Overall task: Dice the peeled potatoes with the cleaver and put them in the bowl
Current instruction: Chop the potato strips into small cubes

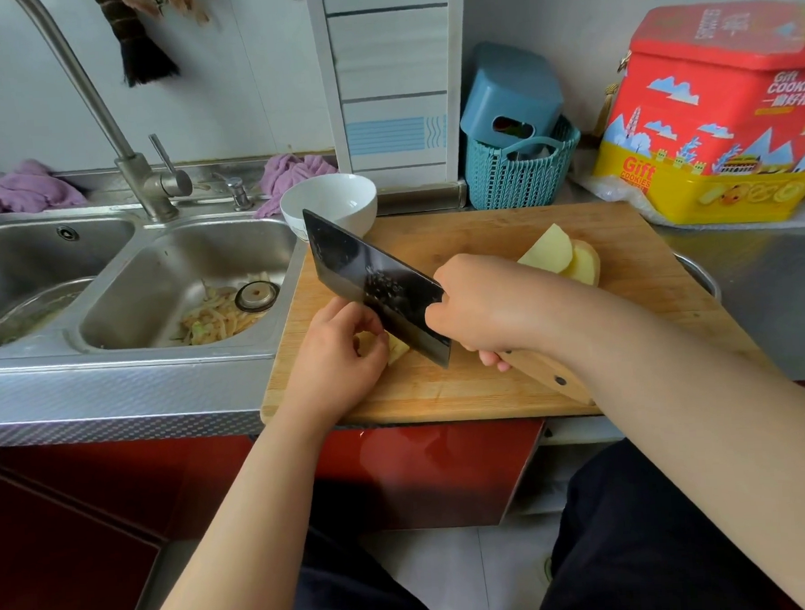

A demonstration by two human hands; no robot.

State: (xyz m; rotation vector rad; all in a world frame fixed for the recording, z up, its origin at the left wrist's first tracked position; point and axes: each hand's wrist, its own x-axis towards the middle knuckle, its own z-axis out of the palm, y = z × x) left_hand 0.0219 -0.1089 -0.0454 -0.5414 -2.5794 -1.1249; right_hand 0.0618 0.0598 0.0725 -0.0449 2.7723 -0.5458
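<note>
**Two hands engaged at the cutting board**

Two hands work one potato piece. The right hand (477, 308) is wrapped tight around the wooden handle of the cleaver (376, 287), the dark blade angled down and away from the grip toward the far left, its lower edge meeting the potato piece (397, 350). Just beside the blade's left face, the left hand (342, 350) holds that piece with curled fingers; most of the piece is hidden under the hand and blade. Both rest on the wooden cutting board (442, 386).

Behind the right hand, toward the far right of the board, lie the potato slabs (559, 257), leaning on one another, well apart from the cut.

Beyond the blade tip stands the white bowl (329, 205) at the board's far left corner; no potato is visible inside.

Left of the holding hand is the steel sink (176, 288), with peelings (214, 317) around its drain. Far right of the grip sits a red and yellow biscuit tin (717, 115), with a teal basket (519, 172) beside it.
</note>
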